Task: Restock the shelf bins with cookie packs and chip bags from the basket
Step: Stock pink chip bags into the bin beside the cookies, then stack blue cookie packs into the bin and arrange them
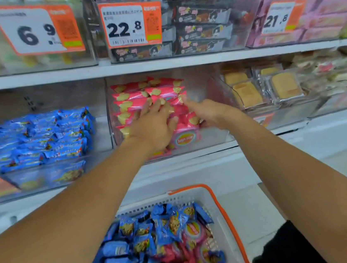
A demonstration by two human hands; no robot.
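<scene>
Pink chip bags (134,97) are stacked in the clear middle bin (214,135) on the lower shelf. My left hand (154,127) lies flat on the stack with its fingers spread. My right hand (209,112) is beside it, its index finger stretched onto a bag's end and its other fingers curled at a bag's edge; I cannot tell whether they grip it. Blue cookie packs (39,142) fill the bin to the left. Below my arms stands the white basket with an orange rim (228,216), holding blue cookie packs (138,245) and pink chip bags (192,233).
Clear packs of yellow biscuits (248,94) sit in the bin to the right. The upper shelf (160,64) carries bins of black packs (202,30) and pink packs (324,17) behind price tags (125,24). A white ledge runs below the bins.
</scene>
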